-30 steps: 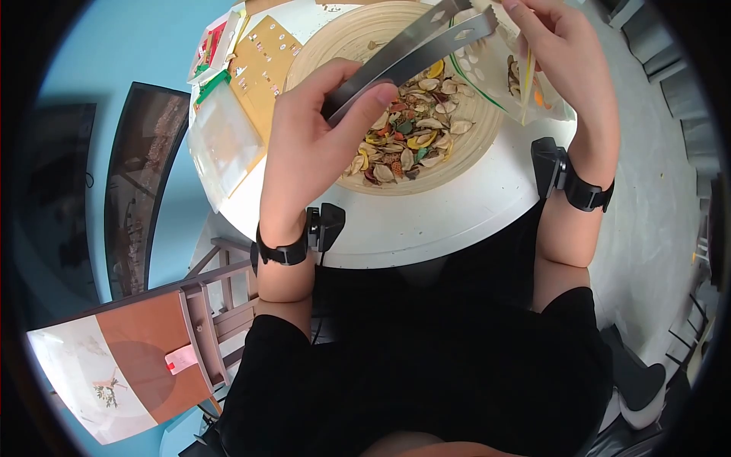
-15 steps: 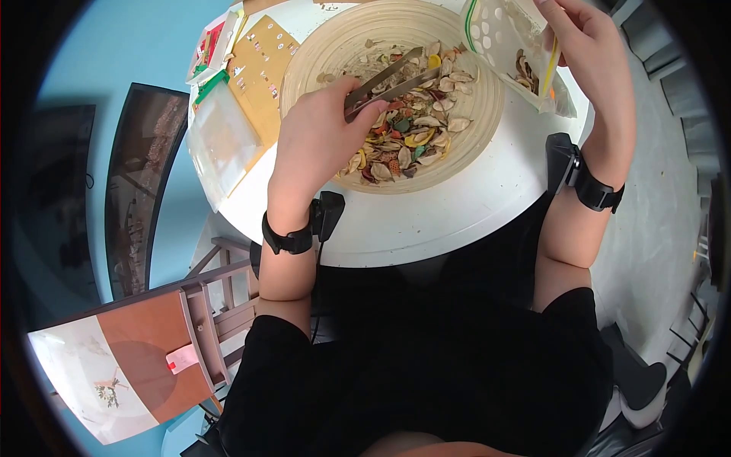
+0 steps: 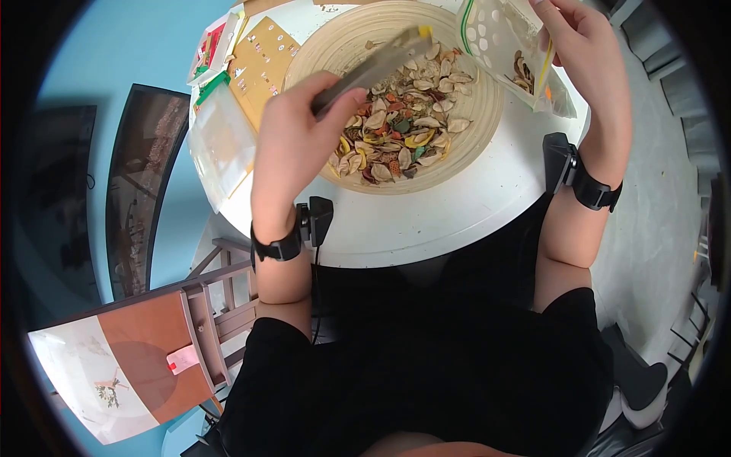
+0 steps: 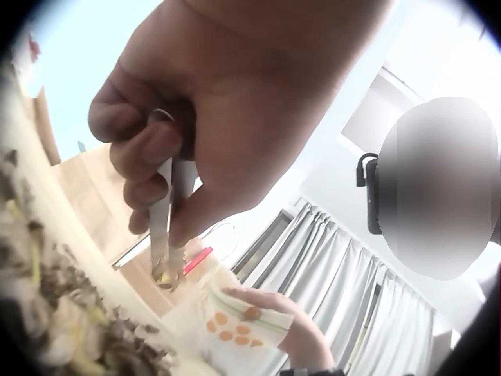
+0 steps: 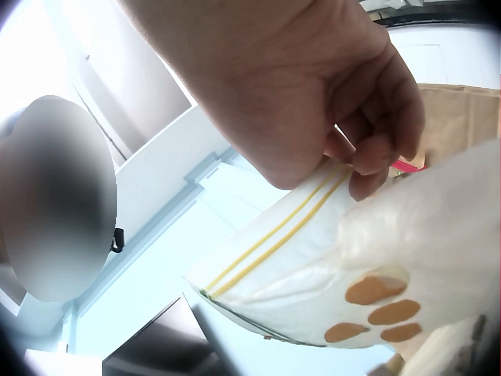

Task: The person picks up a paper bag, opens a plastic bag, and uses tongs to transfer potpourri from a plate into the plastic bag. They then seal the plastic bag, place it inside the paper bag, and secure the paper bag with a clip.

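Note:
My left hand [image 3: 293, 141] grips metal tongs [image 3: 369, 72] above a round wooden plate [image 3: 486, 141]. At the tongs' tips is a small yellow piece [image 3: 425, 31], also visible low between the arms in the left wrist view. Mixed dried petals and pods, like potpourri [image 3: 411, 126], lie spread over the plate. My right hand [image 3: 590, 65] pinches the top edge of a translucent zip bag [image 3: 483, 38] with pale oval spots, held at the plate's right side. Some brown dried pieces [image 3: 523, 74] show inside the bag. The right wrist view shows fingertips at its yellow-lined edge [image 5: 274, 235].
Left of the plate lie a brown paper sheet [image 3: 263, 57] with small prints, a white box [image 3: 218, 49] with red contents, and a clear plastic packet [image 3: 221, 141]. The white table's rounded front edge [image 3: 426, 247] curves before my body.
The tongs went from the bag's mouth down to the petals, then rose with a yellow piece at their tips. My right hand and the bag shifted right, then slightly back.

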Demonstrator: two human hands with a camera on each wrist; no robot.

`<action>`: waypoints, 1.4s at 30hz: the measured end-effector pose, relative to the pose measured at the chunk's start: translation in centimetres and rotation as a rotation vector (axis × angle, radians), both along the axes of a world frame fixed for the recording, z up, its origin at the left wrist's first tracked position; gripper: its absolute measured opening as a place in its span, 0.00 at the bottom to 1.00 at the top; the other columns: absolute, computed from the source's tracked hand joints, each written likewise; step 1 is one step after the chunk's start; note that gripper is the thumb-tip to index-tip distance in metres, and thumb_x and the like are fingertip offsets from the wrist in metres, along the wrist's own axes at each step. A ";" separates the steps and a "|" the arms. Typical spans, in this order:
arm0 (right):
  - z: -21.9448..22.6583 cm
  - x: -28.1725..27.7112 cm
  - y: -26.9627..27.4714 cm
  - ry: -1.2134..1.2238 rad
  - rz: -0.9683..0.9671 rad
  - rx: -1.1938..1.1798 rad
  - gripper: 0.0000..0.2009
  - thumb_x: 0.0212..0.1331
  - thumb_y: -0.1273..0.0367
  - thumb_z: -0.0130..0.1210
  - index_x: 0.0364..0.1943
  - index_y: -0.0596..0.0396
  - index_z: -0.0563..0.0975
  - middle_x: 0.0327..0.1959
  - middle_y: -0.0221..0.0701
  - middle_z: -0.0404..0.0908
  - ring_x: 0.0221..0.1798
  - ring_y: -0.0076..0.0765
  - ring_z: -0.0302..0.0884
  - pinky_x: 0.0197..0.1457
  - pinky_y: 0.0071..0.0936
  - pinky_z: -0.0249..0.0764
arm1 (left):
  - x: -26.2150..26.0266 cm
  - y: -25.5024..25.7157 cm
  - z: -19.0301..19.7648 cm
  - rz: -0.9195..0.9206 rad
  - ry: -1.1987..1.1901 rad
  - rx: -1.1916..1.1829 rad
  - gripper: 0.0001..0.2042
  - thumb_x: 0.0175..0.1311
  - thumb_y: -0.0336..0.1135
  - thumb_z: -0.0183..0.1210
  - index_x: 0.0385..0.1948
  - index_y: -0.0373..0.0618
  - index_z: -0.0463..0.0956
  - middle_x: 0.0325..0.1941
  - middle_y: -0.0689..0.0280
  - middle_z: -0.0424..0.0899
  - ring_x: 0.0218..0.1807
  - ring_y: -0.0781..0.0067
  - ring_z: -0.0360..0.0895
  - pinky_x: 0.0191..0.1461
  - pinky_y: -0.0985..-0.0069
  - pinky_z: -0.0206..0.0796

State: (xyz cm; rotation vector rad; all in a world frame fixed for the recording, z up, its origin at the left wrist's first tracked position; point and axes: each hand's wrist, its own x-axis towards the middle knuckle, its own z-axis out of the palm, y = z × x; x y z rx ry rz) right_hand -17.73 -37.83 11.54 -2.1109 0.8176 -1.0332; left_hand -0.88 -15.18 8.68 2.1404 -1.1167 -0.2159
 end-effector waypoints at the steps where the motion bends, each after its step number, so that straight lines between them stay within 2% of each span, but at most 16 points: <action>1: 0.3 -0.2 -0.5 0.025 0.024 0.032 0.15 0.71 0.66 0.55 0.35 0.66 0.84 0.19 0.25 0.78 0.21 0.17 0.71 0.25 0.22 0.65 | -0.6 0.1 1.0 0.001 0.026 -0.060 0.12 0.66 0.38 0.67 0.37 0.36 0.83 0.18 0.64 0.77 0.21 0.77 0.69 0.28 0.76 0.61; 3: 0.3 0.0 -0.5 0.042 0.055 0.080 0.15 0.71 0.66 0.55 0.35 0.66 0.84 0.18 0.25 0.78 0.21 0.17 0.71 0.24 0.22 0.65 | -1.9 0.2 2.2 -0.027 0.108 -0.186 0.11 0.66 0.36 0.69 0.37 0.35 0.82 0.20 0.68 0.77 0.24 0.85 0.67 0.27 0.80 0.58; 6: 0.3 0.3 -0.2 0.031 0.060 0.105 0.15 0.71 0.66 0.55 0.36 0.66 0.84 0.18 0.25 0.77 0.22 0.17 0.71 0.25 0.22 0.65 | -3.0 -0.4 1.6 -0.079 0.110 -0.206 0.12 0.65 0.37 0.69 0.38 0.35 0.82 0.20 0.67 0.77 0.24 0.84 0.68 0.27 0.80 0.59; 7: 0.4 0.2 -0.4 0.037 0.059 0.103 0.14 0.71 0.66 0.55 0.36 0.66 0.84 0.19 0.24 0.77 0.22 0.17 0.71 0.25 0.22 0.65 | -3.1 -0.5 2.0 -0.058 0.109 -0.122 0.13 0.65 0.37 0.70 0.40 0.35 0.81 0.20 0.67 0.78 0.25 0.84 0.70 0.28 0.80 0.61; 10: -0.1 -0.1 -0.9 -0.029 0.023 0.061 0.14 0.71 0.67 0.54 0.37 0.66 0.85 0.20 0.24 0.78 0.23 0.17 0.71 0.25 0.22 0.66 | -1.9 -0.4 1.0 0.009 0.112 -0.155 0.14 0.66 0.38 0.69 0.40 0.35 0.81 0.20 0.65 0.78 0.25 0.83 0.71 0.30 0.78 0.63; 13: 0.1 -0.7 -1.6 -0.054 0.003 0.064 0.14 0.71 0.67 0.54 0.39 0.67 0.85 0.21 0.24 0.79 0.23 0.17 0.72 0.26 0.21 0.67 | -1.2 -0.5 0.7 0.027 0.056 -0.032 0.15 0.66 0.41 0.68 0.40 0.35 0.81 0.21 0.61 0.81 0.24 0.75 0.75 0.31 0.75 0.66; 16: 0.4 -0.9 -1.6 -0.031 -0.022 0.069 0.14 0.71 0.67 0.54 0.40 0.67 0.85 0.21 0.24 0.79 0.23 0.18 0.72 0.26 0.21 0.67 | -1.8 -1.5 -0.4 -0.052 0.002 0.116 0.17 0.67 0.45 0.67 0.39 0.36 0.81 0.22 0.57 0.82 0.25 0.63 0.79 0.33 0.70 0.69; 17: 0.5 -0.9 -1.5 -0.022 -0.035 0.067 0.14 0.71 0.67 0.54 0.40 0.67 0.85 0.21 0.24 0.79 0.23 0.18 0.72 0.26 0.21 0.67 | -2.4 -1.9 -0.2 -0.052 0.027 0.171 0.18 0.66 0.46 0.66 0.39 0.36 0.81 0.24 0.54 0.83 0.28 0.53 0.82 0.35 0.65 0.71; 20: 0.2 -1.1 -1.7 -0.036 -0.004 0.053 0.14 0.71 0.67 0.54 0.40 0.67 0.85 0.20 0.24 0.78 0.22 0.18 0.72 0.25 0.21 0.67 | -2.2 -1.9 -1.8 -0.098 -0.033 0.167 0.18 0.67 0.43 0.67 0.41 0.33 0.80 0.24 0.56 0.80 0.26 0.70 0.75 0.33 0.72 0.67; 23: 0.3 -1.2 -1.7 -0.009 -0.011 0.052 0.14 0.71 0.67 0.54 0.38 0.66 0.85 0.20 0.24 0.78 0.21 0.17 0.71 0.24 0.21 0.66 | -2.1 -1.6 -1.4 -0.068 -0.106 0.173 0.17 0.65 0.45 0.66 0.39 0.36 0.81 0.25 0.52 0.84 0.31 0.48 0.83 0.37 0.61 0.73; 29: -0.3 -1.3 -1.9 -0.044 0.048 0.043 0.14 0.72 0.67 0.54 0.36 0.66 0.84 0.19 0.23 0.77 0.21 0.16 0.71 0.24 0.20 0.65 | -1.4 -0.8 -0.9 0.000 -0.162 0.245 0.17 0.65 0.44 0.67 0.39 0.35 0.81 0.25 0.51 0.84 0.30 0.48 0.83 0.36 0.61 0.73; 32: -0.2 -1.3 -2.3 -0.046 0.063 0.096 0.14 0.72 0.67 0.54 0.37 0.66 0.84 0.19 0.23 0.77 0.21 0.16 0.71 0.23 0.20 0.65 | -1.3 -0.6 -1.0 0.027 -0.145 0.202 0.18 0.65 0.44 0.67 0.38 0.34 0.81 0.25 0.50 0.83 0.29 0.48 0.83 0.35 0.62 0.72; 36: -0.3 -0.9 -1.5 -0.036 0.037 0.018 0.14 0.73 0.67 0.54 0.36 0.66 0.84 0.19 0.23 0.77 0.21 0.16 0.71 0.24 0.20 0.66 | -1.1 -0.4 -0.4 0.075 -0.094 0.229 0.19 0.65 0.45 0.67 0.38 0.33 0.80 0.24 0.50 0.83 0.28 0.49 0.83 0.34 0.63 0.72; 38: -0.1 -1.1 -1.9 -0.031 0.067 0.096 0.14 0.73 0.67 0.54 0.36 0.66 0.84 0.19 0.24 0.77 0.21 0.17 0.71 0.24 0.20 0.66 | -0.8 -0.1 -0.9 0.088 -0.116 0.170 0.19 0.66 0.45 0.67 0.38 0.32 0.80 0.23 0.50 0.82 0.27 0.50 0.82 0.33 0.64 0.71; 42: -0.1 -0.9 -1.8 -0.032 0.063 0.072 0.14 0.72 0.67 0.54 0.36 0.66 0.84 0.20 0.24 0.77 0.21 0.17 0.71 0.24 0.21 0.66 | -0.6 0.1 -0.9 0.077 -0.035 0.237 0.19 0.66 0.45 0.66 0.38 0.32 0.80 0.22 0.50 0.81 0.24 0.54 0.79 0.32 0.65 0.69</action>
